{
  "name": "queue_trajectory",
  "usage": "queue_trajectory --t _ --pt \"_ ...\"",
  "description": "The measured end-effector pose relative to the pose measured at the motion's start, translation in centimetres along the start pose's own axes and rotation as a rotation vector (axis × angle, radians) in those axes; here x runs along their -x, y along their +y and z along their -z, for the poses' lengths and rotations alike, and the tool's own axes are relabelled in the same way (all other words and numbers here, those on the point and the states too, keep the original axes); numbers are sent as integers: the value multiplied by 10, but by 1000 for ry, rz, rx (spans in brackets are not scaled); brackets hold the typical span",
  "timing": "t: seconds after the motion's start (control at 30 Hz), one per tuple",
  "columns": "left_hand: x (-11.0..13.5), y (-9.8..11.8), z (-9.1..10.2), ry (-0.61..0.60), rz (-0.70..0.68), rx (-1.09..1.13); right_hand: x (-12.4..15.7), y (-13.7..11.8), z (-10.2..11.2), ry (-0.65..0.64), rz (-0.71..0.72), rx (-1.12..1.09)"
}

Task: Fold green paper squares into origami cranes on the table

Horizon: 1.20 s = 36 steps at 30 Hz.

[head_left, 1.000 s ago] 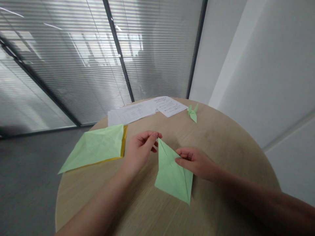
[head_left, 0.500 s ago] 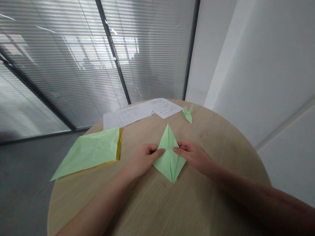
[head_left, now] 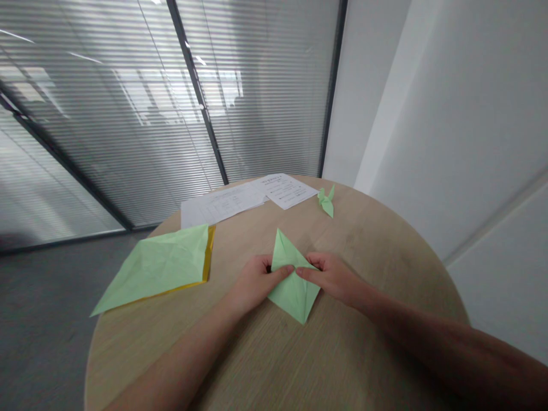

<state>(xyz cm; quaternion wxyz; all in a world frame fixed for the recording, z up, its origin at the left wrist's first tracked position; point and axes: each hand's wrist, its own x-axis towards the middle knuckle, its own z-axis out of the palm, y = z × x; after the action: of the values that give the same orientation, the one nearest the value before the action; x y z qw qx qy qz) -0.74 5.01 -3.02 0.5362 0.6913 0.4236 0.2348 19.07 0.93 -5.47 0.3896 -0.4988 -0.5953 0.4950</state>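
Observation:
A light green sheet of origami paper (head_left: pixel 295 291), folded into a diamond with a crease down its middle, is held just over the round table. My left hand (head_left: pixel 259 281) grips its left edge, thumb on top and fingers curled beneath. On the opposite edge, my right hand (head_left: pixel 331 275) pinches the paper the same way. Both thumb tips nearly meet at the centre crease. The fingers under the paper are partly hidden. Beyond my right hand stands a small green origami crane (head_left: pixel 326 202).
The round wooden table (head_left: pixel 363 342) fills the foreground. To the left lies green paper (head_left: pixel 171 257) with a yellow edge under it, overhanging the table's rim. Printed white sheets (head_left: pixel 226 202) lie at the far side. A glass partition with blinds (head_left: pixel 274 114) and a white wall (head_left: pixel 471 142) stand behind.
Both thumbs have slid inward to the centre crease. The diamond's top point has tipped left and down, and the upper part looks more bent. The view has shifted slightly.

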Motion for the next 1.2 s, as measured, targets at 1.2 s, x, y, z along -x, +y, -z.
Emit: queue_trajectory --t 1.2 --pt "2 6 0 420 4 202 4 -3 -8 -112 -111 -44"
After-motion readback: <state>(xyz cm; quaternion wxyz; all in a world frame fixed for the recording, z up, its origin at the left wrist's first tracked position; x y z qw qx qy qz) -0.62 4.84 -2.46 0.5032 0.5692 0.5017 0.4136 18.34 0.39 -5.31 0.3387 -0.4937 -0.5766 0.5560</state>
